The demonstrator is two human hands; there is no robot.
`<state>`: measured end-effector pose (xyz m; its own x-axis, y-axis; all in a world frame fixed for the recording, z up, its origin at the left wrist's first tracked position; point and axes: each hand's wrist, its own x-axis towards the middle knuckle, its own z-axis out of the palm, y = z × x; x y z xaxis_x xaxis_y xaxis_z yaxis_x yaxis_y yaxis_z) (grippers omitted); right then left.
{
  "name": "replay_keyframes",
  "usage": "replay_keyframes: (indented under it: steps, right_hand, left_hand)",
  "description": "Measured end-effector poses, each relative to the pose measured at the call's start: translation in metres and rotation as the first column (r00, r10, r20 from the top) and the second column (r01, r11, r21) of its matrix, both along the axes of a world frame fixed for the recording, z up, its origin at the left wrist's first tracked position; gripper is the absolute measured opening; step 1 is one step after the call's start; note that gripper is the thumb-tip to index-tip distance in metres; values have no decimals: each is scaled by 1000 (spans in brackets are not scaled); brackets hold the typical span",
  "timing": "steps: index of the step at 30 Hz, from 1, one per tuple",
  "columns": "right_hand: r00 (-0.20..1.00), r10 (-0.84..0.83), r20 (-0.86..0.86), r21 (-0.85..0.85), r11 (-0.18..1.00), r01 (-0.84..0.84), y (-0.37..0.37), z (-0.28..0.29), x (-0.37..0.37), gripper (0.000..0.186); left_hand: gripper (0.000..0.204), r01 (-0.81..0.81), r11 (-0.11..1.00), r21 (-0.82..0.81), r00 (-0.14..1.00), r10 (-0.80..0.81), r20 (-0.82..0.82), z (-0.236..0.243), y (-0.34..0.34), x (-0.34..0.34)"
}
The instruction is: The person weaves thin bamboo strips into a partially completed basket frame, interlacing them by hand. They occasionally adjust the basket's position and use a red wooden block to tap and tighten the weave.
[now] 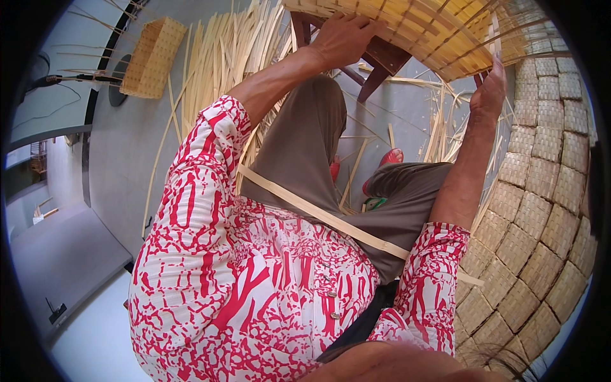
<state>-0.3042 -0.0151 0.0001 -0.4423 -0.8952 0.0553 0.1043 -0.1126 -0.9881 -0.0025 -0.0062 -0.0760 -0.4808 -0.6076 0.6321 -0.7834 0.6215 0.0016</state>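
At the top of the head view a half-woven bamboo basket (420, 28) rests on a dark brown wooden stool (388, 56), with loose strip ends fanning out to the right. My left hand (347, 39) is closed at its near left side, fingers bent against the weave. My right hand (490, 92) grips its right edge, the thumb up against a pale upright strip and the fingers partly hidden behind the edge. One flat bamboo strip (318, 215) lies slantwise over my lap.
Long loose bamboo strips (223, 57) lie piled left of the stool. Strip scraps (439, 130) litter the floor near my feet. Stacked woven pieces (528, 223) form a wall on the right. Another unfinished basket (151, 58) stands at the far left, beside a dark stand base (119, 83).
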Motion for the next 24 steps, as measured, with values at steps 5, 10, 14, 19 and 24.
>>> replay_keyframes:
  steps: [5, 10, 14, 19, 24]
  right_hand:
    - [1000, -20, -18, 20, 1000, 20, 4, 2, 3, 49]
    - [999, -16, -46, 49, 999, 18, 6, 7, 5, 47]
    - [997, -18, -76, 75, 997, 24, 3, 6, 1, 49]
    - [995, -12, -101, 79, 997, 20, 3, 8, -3, 49]
    - [997, -7, -78, 90, 996, 14, 0, 4, -3, 49]
  left_hand:
    - [47, -2, 998, 58, 1000, 4, -29, 4, -1, -5]
    - [41, 43, 994, 96, 996, -35, -85, 13, 0, -5]
    - [40, 69, 993, 97, 994, -59, -95, 6, -3, -3]
    - [45, 116, 982, 148, 992, -107, -66, -7, 2, -3]
    - [57, -52, 979, 199, 997, 38, 74, -36, -2, -7]
